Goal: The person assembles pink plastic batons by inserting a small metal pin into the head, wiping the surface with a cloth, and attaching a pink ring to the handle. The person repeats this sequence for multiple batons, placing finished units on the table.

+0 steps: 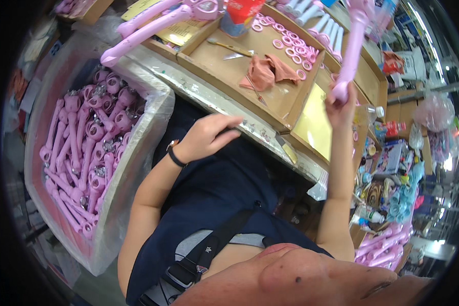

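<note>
At the right of the workbench my right hand [340,104] is closed round the lower end of a pink plastic wand-like piece [353,56], whose wider head points away from me. My left hand [211,135] hangs at the bench's front edge, empty, its fingers stretched out. Beyond it lies a cardboard tray [209,66] with an orange-brown cloth [270,71], a thin brush-like tool [229,47] and many pink rings [293,46]. Two more pink wand-like pieces [153,30] rest at the tray's far left.
A plastic-lined bin [160,109] full of similar pink pieces [84,148] stands at my left. A red and blue container [239,15] sits at the tray's back. Yellow sheets [313,125] lie at the right. Bottles, blue parts [400,199] and more pink pieces [385,245] crowd the far right.
</note>
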A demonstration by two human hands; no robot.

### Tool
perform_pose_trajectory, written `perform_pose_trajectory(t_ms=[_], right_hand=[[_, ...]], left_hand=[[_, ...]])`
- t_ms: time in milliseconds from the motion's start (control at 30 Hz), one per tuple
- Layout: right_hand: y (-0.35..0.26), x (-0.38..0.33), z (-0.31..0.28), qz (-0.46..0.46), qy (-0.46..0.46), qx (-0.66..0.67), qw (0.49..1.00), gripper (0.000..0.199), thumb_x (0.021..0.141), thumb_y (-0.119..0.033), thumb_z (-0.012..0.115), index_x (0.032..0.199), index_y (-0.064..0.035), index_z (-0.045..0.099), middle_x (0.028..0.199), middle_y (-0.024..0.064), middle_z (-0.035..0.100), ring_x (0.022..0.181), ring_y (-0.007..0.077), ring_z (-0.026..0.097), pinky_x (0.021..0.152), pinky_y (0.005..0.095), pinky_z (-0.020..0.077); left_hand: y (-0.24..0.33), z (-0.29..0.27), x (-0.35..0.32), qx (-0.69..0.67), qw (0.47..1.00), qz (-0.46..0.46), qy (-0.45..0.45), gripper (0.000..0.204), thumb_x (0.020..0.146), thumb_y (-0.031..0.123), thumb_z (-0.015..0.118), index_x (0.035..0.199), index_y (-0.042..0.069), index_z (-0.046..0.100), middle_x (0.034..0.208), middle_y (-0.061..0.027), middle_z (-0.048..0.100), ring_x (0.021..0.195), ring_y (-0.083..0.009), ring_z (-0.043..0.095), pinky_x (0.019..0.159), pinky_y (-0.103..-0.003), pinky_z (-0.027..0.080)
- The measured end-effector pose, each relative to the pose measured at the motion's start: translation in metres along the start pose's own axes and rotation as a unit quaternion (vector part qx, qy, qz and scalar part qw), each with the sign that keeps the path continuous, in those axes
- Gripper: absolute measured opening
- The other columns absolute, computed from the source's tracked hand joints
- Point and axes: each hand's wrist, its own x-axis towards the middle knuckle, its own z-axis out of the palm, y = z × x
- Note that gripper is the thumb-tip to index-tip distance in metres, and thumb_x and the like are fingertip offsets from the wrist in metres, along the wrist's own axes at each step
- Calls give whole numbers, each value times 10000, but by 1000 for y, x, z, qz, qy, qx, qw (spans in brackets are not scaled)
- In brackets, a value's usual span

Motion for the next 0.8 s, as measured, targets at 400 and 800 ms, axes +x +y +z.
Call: perform_pose_trajectory(t_ms=[400,800], right_hand=[[-40,226,-192,1,221,-622,751,468,791,-451,654,1044,-70,553,917,90,542,836,185,517,701,347,426],[-10,142,-93,-158,182,-793,560,754,786,-471,659,1252,76,430,1249,295,420,1107,375,473,960,448,397]], left_hand=[[84,-73,-216,87,899,-402,149,257,885,140,583,1113,22,595,995,-96,652,915,-198,627,812,-314,486],[10,-286,-425,263,690,-624,257,476,865,340,603,1185,-6,535,1063,-182,629,1026,-231,605,883,-324,474]])
